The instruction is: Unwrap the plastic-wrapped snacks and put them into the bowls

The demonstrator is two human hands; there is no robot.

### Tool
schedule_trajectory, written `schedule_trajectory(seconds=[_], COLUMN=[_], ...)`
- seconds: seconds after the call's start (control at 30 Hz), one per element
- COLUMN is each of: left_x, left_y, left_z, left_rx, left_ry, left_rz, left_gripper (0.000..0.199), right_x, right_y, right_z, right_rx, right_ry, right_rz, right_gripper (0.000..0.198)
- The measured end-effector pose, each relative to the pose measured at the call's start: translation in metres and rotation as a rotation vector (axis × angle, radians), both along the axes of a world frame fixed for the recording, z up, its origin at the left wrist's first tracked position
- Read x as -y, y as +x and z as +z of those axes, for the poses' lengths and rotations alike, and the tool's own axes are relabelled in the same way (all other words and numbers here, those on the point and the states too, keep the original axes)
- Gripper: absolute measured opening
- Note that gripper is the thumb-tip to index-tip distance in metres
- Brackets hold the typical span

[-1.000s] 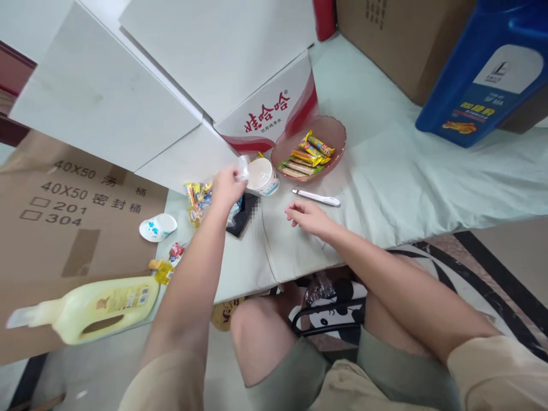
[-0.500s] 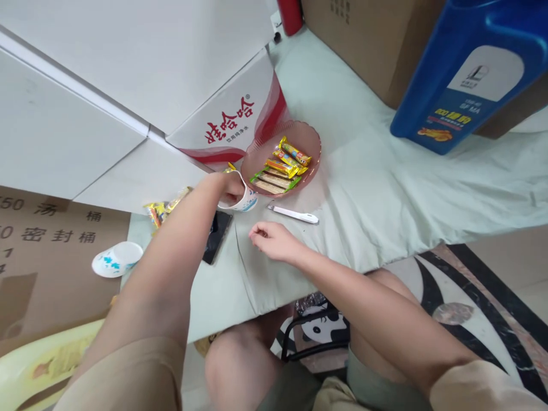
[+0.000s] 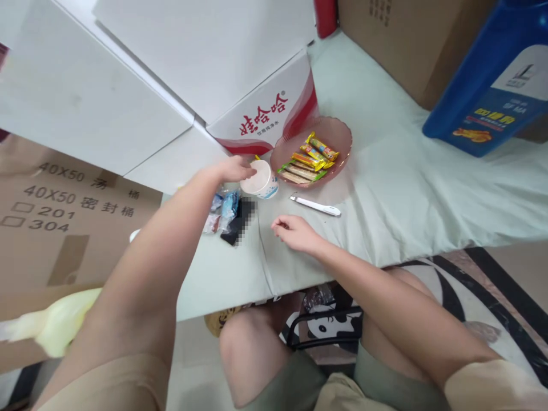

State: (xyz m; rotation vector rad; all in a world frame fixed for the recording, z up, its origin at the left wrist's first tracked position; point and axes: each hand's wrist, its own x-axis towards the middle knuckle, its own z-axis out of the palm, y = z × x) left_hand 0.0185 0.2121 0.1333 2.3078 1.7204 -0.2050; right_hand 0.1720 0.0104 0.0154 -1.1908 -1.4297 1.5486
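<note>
My left hand point(image 3: 234, 169) is at the left side of a white paper cup point(image 3: 259, 181) with blue print; its fingers stretch to the cup's rim and hold nothing that I can see. The cup stands upright beside a pink glass bowl point(image 3: 346, 144) of yellow-wrapped snack sticks point(image 3: 319, 153) and green-ended wafer packets point(image 3: 297, 172). My right hand point(image 3: 296, 233) rests on the cloth with fingers curled in and nothing visible in them. Just beyond it lies a white utility knife point(image 3: 315, 206). Left of a dark, partly pixelated phone point(image 3: 236, 225) are blue and pink wrapped packets point(image 3: 229, 206), partly behind my left forearm.
A white and red carton point(image 3: 265, 123) stands behind the bowl. A blue jug point(image 3: 483, 97) and a brown cardboard box point(image 3: 398, 51) are at the back right. Another printed cardboard box point(image 3: 64, 211) is on the left, with a pale yellow object point(image 3: 72, 319) before it.
My left hand has come out of the cup to its left rim. The view has shifted, so wrapped packets by the phone now show. My right hand keeps its curled pose.
</note>
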Motion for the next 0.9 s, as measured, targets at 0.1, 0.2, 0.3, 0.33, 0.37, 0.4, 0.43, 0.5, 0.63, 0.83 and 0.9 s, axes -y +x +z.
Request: schedule_trajectory(seconds=[0.1, 0.2, 0.3, 0.33, 0.37, 0.4, 0.43, 0.5, 0.63, 0.83, 0.9], left_x=[0.022, 0.063, 0.1, 0.107, 0.112, 0.113, 0.112, 0.107, 0.094, 0.081, 0.079], left_y=[-0.029, -0.061, -0.088, -0.094, -0.1, -0.104, -0.106, -0.11, -0.108, -0.102, -0.102], left_z=[0.024, 0.01, -0.024, -0.035, -0.043, -0.049, -0.052, -0.054, -0.045, -0.024, -0.019], left_rx=[-0.067, -0.093, -0.131, -0.131, -0.125, -0.119, -0.111, -0.095, -0.078, 0.066, 0.128], left_ry=[0.054, 0.061, -0.041, -0.043, -0.029, -0.018, -0.006, 0.015, 0.088, -0.09, -0.215], left_rz=[0.045, 0.073, 0.046, 0.056, 0.074, 0.092, 0.112, 0.164, 0.268, 0.294, 0.275], left_gripper=[0.032, 0.046, 0.068, 0.074, 0.076, 0.075, 0.072, 0.062, 0.038, 0.032, 0.03], right_x=[0.003, 0.005, 0.009, 0.009, 0.01, 0.01, 0.01, 0.01, 0.009, 0.011, 0.011], right_y=[-0.001, -0.002, -0.004, -0.004, -0.004, -0.005, -0.005, -0.006, -0.006, -0.002, -0.001], right_z=[-0.003, -0.004, -0.003, -0.002, -0.001, 0.0, 0.0, 0.001, 0.004, 0.007, 0.007], right_rx=[0.014, 0.022, 0.033, 0.039, 0.045, 0.052, 0.059, 0.071, 0.082, 0.098, 0.105], right_ry=[0.01, 0.025, 0.039, 0.042, 0.043, 0.043, 0.042, 0.039, 0.036, 0.034, 0.033], right_rz=[0.005, 0.006, 0.02, 0.025, 0.03, 0.033, 0.035, 0.035, 0.035, 0.045, 0.051], right_gripper=[0.014, 0.012, 0.01, 0.011, 0.011, 0.011, 0.011, 0.012, 0.013, 0.014, 0.015])
